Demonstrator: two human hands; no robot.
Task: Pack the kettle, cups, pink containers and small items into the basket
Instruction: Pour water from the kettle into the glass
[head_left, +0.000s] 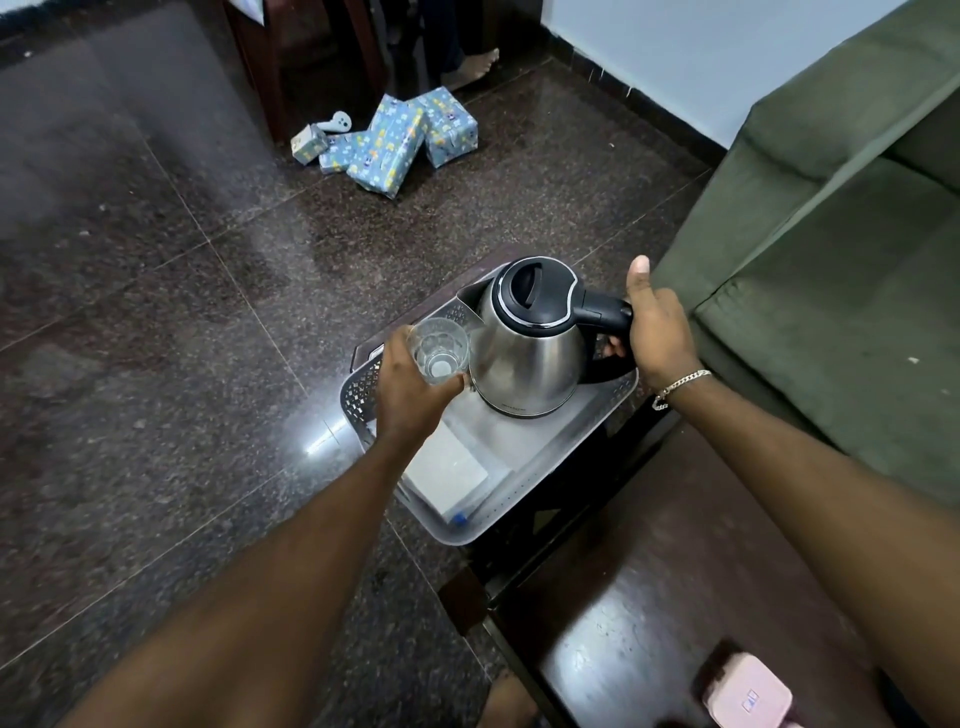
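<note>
Now the right hand (657, 322) grips the kettle (524, 353) by its handle, steadying it at the basket (545, 467)'s far end. Left hand (410, 387) clasps a glass cup (440, 351), likely seeking room beside it.

a dark polished stone floor (156, 322) with thin pale joint lines fills most of the view and throws back a bright glare patch. at the far side, several boxes in blue patterned wrapping (395, 137) lie heaped together on the floor, some leaning on each other. just left of them sit a small pale box (307, 143) and a white controller-like object (336, 122). behind these stand dark wooden furniture legs (270, 67), with a bare foot (475, 65) near them. a green sofa (831, 208) takes up the right side below a pale wall (649, 47) with a dark skirting. a dark wooden bench (639, 597) stands in the near right.
</note>
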